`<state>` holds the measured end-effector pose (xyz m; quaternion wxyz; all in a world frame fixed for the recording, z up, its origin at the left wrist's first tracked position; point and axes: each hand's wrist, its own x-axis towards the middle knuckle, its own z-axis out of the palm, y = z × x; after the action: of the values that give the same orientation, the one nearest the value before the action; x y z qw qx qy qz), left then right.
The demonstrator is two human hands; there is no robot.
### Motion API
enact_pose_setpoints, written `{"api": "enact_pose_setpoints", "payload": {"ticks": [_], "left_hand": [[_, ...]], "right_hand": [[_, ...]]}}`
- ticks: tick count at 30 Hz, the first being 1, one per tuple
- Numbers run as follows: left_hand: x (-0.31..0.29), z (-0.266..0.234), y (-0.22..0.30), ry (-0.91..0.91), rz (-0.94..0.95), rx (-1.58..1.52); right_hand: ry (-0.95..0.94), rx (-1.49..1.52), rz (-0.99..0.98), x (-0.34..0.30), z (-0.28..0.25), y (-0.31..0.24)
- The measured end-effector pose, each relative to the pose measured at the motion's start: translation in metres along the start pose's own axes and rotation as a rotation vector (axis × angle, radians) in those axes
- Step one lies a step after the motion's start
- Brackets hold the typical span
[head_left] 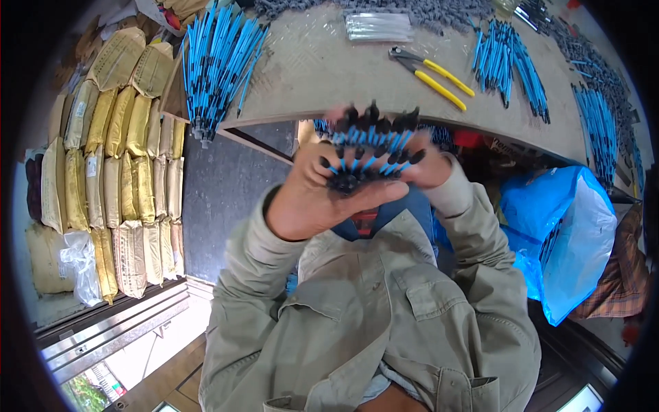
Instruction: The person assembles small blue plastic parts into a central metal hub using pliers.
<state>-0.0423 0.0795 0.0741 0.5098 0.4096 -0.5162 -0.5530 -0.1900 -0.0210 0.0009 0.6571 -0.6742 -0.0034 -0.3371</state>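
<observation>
In front of my chest, both hands hold a bundle of thin blue sticks with black ends point(374, 143), their black tips fanned toward me and upward. My left hand point(305, 194) wraps the bundle from the left and below, its thumb stretched along the near side. My right hand point(427, 165) closes round the right side, its fingers partly hidden behind the sticks and a little blurred. Just beyond is the table's edge, where cutting pliers with yellow handles point(431, 77) lie.
On the table point(309, 75), blue sticks point(223, 58) are heaped at left and more sticks point(508, 62) at right. A clear plastic packet point(379, 27) and dark grey pieces point(412, 8) lie at the back. A blue bag point(559, 226) stands right; stacked yellowish packages point(113, 165) are at left.
</observation>
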Motion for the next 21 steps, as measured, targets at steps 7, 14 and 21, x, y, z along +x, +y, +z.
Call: {"api": "enact_pose_setpoints", "payload": {"ticks": [7, 14, 21], "left_hand": [[0.008, -0.003, 0.052, 0.076, -0.087, -0.062], [0.013, -0.008, 0.058, 0.044, -0.129, 0.011], [0.011, -0.011, 0.065, 0.140, -0.129, -0.052]], "right_hand": [[-0.102, 0.511, 0.341, -0.038, 0.040, 0.063], [-0.060, 0.562, 0.434, -0.039, 0.066, 0.062], [0.124, 0.612, 0.521, -0.090, 0.084, 0.129]]}}
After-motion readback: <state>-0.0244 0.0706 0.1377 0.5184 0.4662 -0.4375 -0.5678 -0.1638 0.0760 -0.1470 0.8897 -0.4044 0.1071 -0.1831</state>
